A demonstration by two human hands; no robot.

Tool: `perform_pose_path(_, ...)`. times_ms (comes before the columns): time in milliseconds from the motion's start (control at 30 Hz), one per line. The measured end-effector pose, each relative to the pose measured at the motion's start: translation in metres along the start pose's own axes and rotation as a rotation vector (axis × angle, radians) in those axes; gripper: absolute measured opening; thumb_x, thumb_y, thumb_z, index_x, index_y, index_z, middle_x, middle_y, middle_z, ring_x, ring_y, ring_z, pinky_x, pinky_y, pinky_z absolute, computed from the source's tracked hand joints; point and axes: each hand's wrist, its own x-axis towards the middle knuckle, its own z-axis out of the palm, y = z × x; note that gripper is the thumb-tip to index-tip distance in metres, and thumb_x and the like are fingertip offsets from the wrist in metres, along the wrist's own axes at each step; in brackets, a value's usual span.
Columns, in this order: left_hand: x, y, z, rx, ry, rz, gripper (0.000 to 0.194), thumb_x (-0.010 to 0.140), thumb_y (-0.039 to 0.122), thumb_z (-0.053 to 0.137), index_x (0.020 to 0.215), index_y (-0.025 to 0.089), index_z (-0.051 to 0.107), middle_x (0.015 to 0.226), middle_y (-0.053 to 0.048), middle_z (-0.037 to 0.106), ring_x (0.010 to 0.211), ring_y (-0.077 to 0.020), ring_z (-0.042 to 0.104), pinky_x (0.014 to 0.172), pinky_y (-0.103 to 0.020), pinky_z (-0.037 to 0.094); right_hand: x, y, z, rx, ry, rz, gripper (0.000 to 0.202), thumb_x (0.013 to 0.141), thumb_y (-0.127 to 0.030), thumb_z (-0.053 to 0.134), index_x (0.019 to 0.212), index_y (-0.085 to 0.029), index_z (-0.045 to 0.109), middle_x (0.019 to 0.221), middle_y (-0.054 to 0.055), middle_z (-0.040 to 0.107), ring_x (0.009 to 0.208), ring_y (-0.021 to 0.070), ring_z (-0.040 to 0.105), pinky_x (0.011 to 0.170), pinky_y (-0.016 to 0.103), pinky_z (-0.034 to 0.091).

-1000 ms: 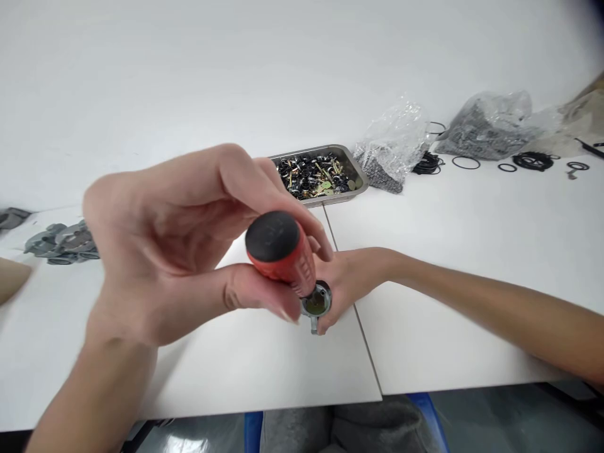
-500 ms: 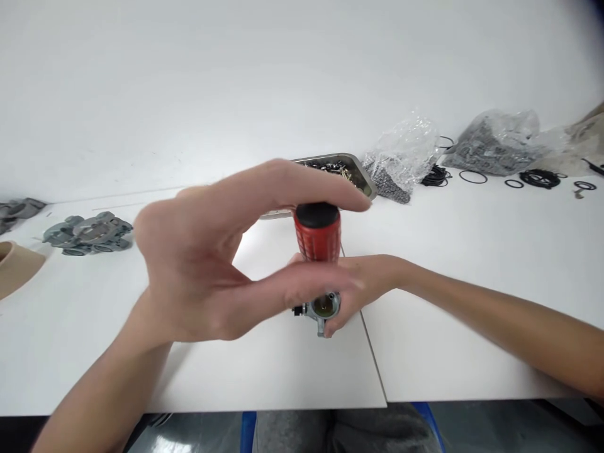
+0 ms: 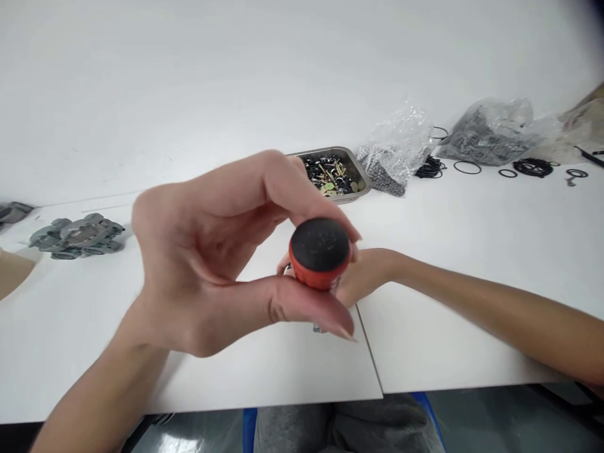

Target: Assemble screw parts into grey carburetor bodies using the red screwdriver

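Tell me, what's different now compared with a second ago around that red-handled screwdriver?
The left hand opened around the screwdriver half a second ago and now pinches its handle again between thumb and fingers. The handle tips toward the camera, hiding the small metal part that showed below it. The right hand stays under the tool on the table; the metal tray and bags are unchanged.

— Below the red handle point(image 3: 319, 258), shaft and tip hidden behind the left hand point(image 3: 212, 258)?
— Hidden, yes. Metal part point(image 3: 319, 328) under the thumb barely visible, too covered to tell.
— Right hand point(image 3: 365, 274)?
— Fingers mostly masked by the handle. Tray point(image 3: 352, 165) contents too small to identify; grey castings point(image 3: 75, 236) blurred; far left cut off.
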Motion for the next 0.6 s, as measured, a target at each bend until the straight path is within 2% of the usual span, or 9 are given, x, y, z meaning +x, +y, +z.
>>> perform_pose_path(100,0.004,0.006,-0.006,0.048,-0.079,-0.014,0.038,0.078,0.037,0.073,0.115,0.028,0.065,0.081,-0.006,0.066,0.075,-0.0257,0.067,0.061,-0.041,0.059,-0.001,-0.001,-0.001,0.000,-0.019,-0.005,0.056,0.072,-0.031,0.081,0.121,-0.018,0.056,0.126,0.007,0.049,0.113,0.0200,0.053,0.099,0.029,0.044)
perform_pose_path(200,0.002,0.004,-0.012,0.120,-0.123,0.003,0.029,0.084,0.022,0.067,0.113,0.024,0.068,0.087,-0.007,0.068,0.089,-0.0298,0.068,0.064,-0.041,0.060,-0.001,-0.003,-0.001,0.012,-0.030,0.015,0.053,0.073,-0.030,0.081,0.119,-0.017,0.058,0.124,0.007,0.050,0.110,0.0179,0.054,0.096,0.027,0.045)
perform_pose_path(300,-0.002,-0.003,-0.016,0.127,-0.112,-0.002,0.034,0.083,0.015,0.066,0.117,0.017,0.066,0.099,-0.008,0.068,0.094,-0.0289,0.068,0.072,-0.041,0.061,-0.001,-0.005,-0.001,0.014,-0.023,0.050,0.053,0.072,-0.030,0.081,0.118,-0.017,0.058,0.124,0.007,0.048,0.109,0.0174,0.053,0.094,0.026,0.045)
perform_pose_path(400,-0.003,-0.005,-0.015,0.073,-0.065,-0.078,0.039,0.084,0.010,0.060,0.122,0.017,0.061,0.097,-0.008,0.068,0.091,-0.0275,0.068,0.075,-0.044,0.062,0.000,-0.007,-0.001,-0.034,-0.028,0.077,0.053,0.071,-0.032,0.082,0.117,-0.020,0.058,0.122,0.006,0.047,0.111,0.0194,0.050,0.095,0.029,0.044)
perform_pose_path(500,0.000,0.004,-0.009,-0.101,-0.039,-0.195,0.026,0.084,0.005,0.051,0.101,0.017,0.067,0.087,-0.008,0.065,0.081,-0.0253,0.067,0.065,-0.042,0.060,0.000,-0.005,-0.001,-0.040,-0.024,0.034,0.055,0.069,-0.029,0.083,0.117,-0.019,0.058,0.120,0.006,0.049,0.115,0.0205,0.047,0.099,0.029,0.042)
perform_pose_path(600,0.002,0.016,0.002,-0.152,0.022,-0.290,0.011,0.087,0.016,0.055,0.080,0.016,0.064,0.071,-0.006,0.058,0.066,-0.0196,0.062,0.059,-0.037,0.057,0.000,-0.001,-0.001,0.005,-0.012,-0.015,0.055,0.068,-0.026,0.083,0.117,-0.017,0.059,0.119,0.007,0.050,0.114,0.0209,0.049,0.099,0.028,0.042)
